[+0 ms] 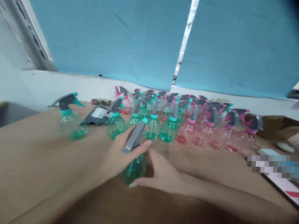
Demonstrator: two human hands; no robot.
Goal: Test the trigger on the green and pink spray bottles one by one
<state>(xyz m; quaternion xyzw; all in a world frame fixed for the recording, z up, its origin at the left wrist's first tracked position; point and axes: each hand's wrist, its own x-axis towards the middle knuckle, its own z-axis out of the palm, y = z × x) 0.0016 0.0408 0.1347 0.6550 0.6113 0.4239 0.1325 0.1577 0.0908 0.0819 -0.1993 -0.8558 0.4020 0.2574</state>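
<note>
A green spray bottle (136, 169) with a grey trigger head stands close to me on the table, between my hands. My left hand (121, 152) wraps round its neck just under the spray head, the thumb crossing in front. Low on the bottle's right side, my right hand (161, 172) grips the body, with the thumb near the base and the fingers behind it. Beyond them stands a row of green spray bottles (168, 132) and pink spray bottles (185, 130), with more packed behind. One green-collared spray bottle (72, 124) is apart at the left.
Against the wall lies a dark plastic packet (97, 115) with a white label, near some small boxes (101, 101). On the right are an open brown carton (275, 126), a white computer mouse (285, 147) and a partly blurred flat white item (283, 183). Blue curtains (116, 40) hang behind.
</note>
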